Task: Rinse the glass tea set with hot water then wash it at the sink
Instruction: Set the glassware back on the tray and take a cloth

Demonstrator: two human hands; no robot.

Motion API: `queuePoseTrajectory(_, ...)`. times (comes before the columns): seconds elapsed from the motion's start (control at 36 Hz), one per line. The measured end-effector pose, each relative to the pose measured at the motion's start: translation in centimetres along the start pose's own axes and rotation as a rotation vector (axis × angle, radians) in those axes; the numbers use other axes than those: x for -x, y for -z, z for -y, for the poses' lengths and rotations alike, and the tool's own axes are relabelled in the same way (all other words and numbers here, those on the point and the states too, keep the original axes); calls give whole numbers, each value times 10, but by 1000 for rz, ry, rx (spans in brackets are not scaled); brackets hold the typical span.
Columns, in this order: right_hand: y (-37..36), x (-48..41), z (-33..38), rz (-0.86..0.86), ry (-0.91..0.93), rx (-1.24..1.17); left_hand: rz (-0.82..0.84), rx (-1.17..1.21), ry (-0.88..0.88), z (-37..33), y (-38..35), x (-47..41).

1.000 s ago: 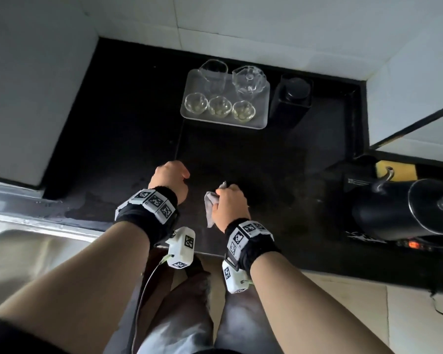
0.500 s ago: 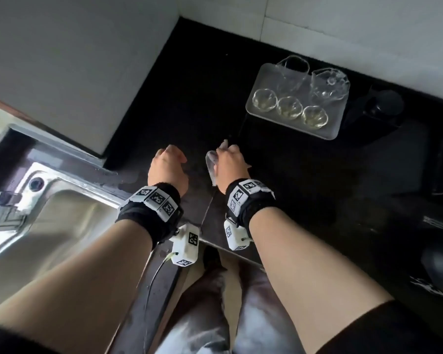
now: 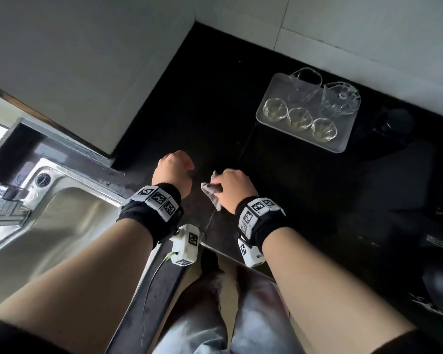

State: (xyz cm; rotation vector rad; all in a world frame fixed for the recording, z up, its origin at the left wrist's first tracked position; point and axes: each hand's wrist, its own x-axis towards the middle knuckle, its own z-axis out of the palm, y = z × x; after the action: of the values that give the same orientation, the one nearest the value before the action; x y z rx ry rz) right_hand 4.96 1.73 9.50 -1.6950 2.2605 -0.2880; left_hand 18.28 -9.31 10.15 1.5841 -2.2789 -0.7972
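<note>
Altogether five glass pieces sit on one pale tray toward two o'clock on the black counter: three small cups in a row along its near edge, and behind them one open pitcher and one lidded vessel. All stand upright. The tray's long axis runs from ten o'clock to four o'clock, and the cup row follows that line. One dark canister stands just beside the tray at three o'clock of it. Two hands hover over the counter's near edge, well apart from the tray. The left hand is curled into an empty fist. The right hand is clenched around one grey cloth, whose loose corner hangs toward seven o'clock. One steel sink lies at nine o'clock.
</note>
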Motion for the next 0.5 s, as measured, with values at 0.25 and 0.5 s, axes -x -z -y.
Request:
queuePoseTrajectory(0.25, 55, 65, 20, -26, 215, 48, -78, 31, -210, -105, 37, 22)
queuePoseTrajectory(0.5, 205, 73, -41, -494, -53, 193, -246, 140, -356, -208, 54, 52)
